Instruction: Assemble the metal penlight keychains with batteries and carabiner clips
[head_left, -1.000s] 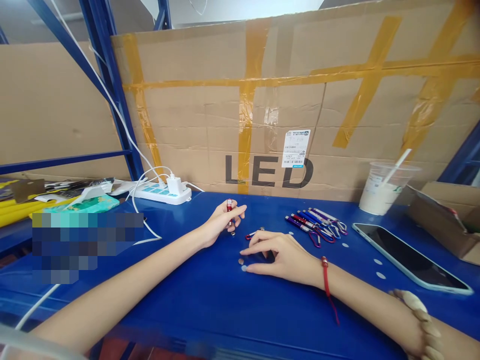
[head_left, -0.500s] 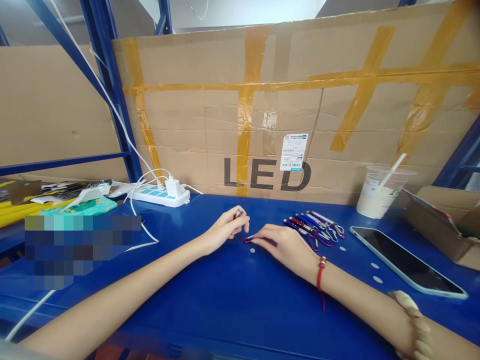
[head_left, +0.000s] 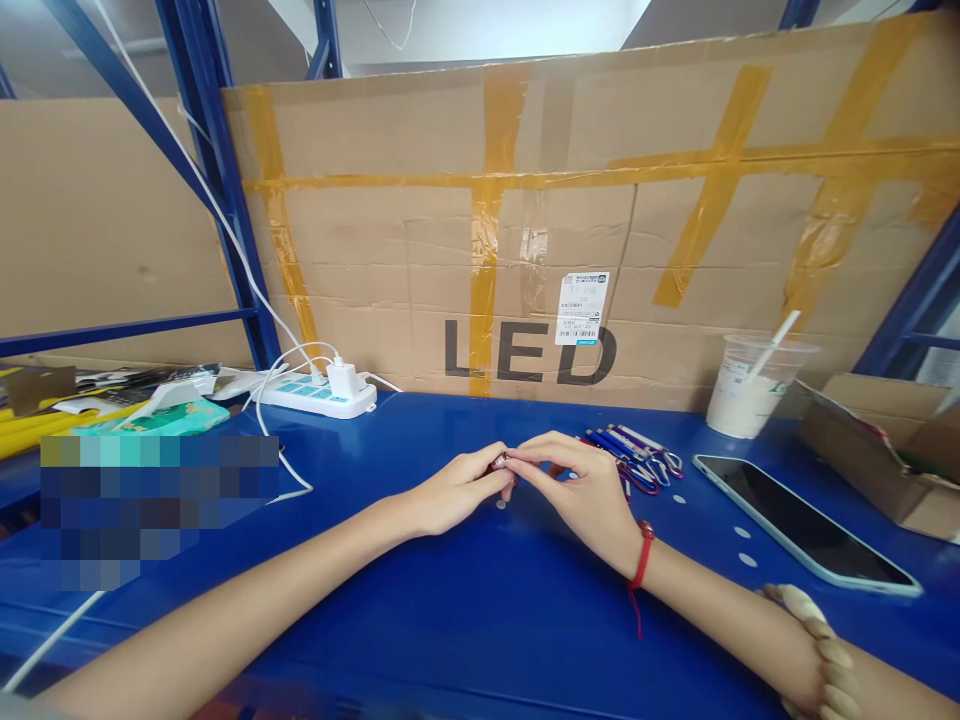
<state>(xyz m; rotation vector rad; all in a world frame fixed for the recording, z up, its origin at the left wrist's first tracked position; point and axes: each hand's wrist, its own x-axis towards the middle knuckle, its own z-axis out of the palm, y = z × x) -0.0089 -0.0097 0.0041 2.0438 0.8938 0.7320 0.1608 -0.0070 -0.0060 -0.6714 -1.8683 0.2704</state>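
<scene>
Above the middle of the blue table, my two hands meet at the fingertips. My left hand [head_left: 461, 487] is closed, thumb and fingers pinching a small red and silver metal tube [head_left: 499, 462]. From the right, the thumb and index finger of my right hand [head_left: 576, 480] press together at the tube's end. What lies between these right fingertips is too small and covered to make out. Behind my right hand lie several slim metal penlights with carabiner clips [head_left: 637, 455], in red, blue and purple, partly hidden by its fingers.
A phone [head_left: 806, 520], a plastic cup with a straw [head_left: 757, 390] and an open cardboard box [head_left: 885, 450] stand on the right. A white power strip [head_left: 315, 395] with cables sits at the back left. A large cardboard sheet [head_left: 375, 260] rises behind the table. Small pale discs [head_left: 742, 532] lie near the phone.
My hands were apart; now their fingertips meet at the red tube. My right hand has lifted a thin red piece from near the table, and my left has moved slightly right.
</scene>
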